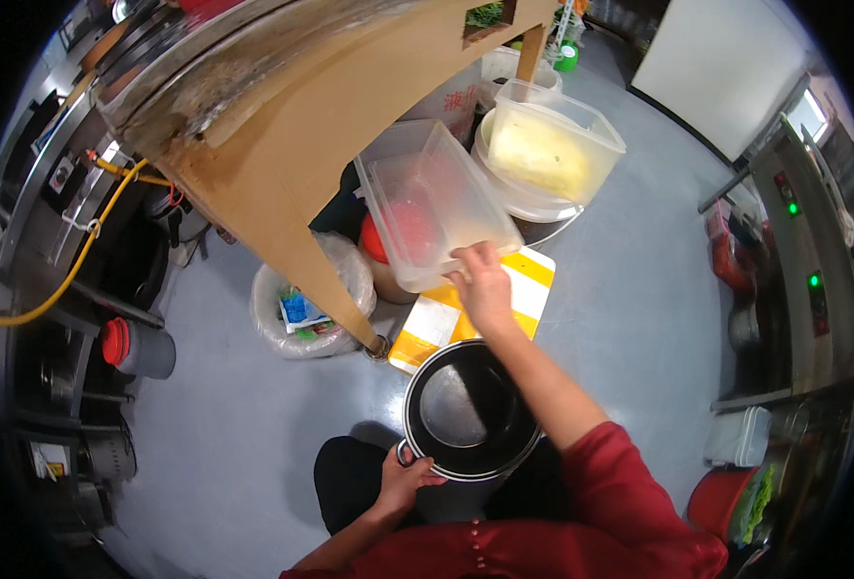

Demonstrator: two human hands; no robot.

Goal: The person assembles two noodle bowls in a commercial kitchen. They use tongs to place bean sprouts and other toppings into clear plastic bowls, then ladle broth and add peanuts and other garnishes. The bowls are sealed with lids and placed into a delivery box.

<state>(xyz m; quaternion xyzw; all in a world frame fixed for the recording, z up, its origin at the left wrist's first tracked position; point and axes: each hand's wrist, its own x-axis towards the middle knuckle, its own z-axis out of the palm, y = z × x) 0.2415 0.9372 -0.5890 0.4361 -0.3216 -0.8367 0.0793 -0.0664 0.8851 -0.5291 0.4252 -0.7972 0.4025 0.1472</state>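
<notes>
The left hand (406,480) is closing its grip around the small loop handle on the rim of a round steel pot (469,410), fingers curled over the handle and the pot's lip; the pot is sitting low in front of the person, over the grey floor (224,434), its dark, smooth inside showing a dull metal bottom. Further right and higher, the right hand (483,286) is pinching the near rim of a clear, rectangular plastic container (434,205), thumb and fingers clamped on the thin edge, holding it tilted in the air just above the pot, beside the wooden bench (282,145). The container is translucent with rounded corners, and something red is showing through it. Under the hand a yellow and white board (533,275) is lying flat. To the right, another clear tub (552,145) with pale yellow contents is resting on stacked white lids.
</notes>
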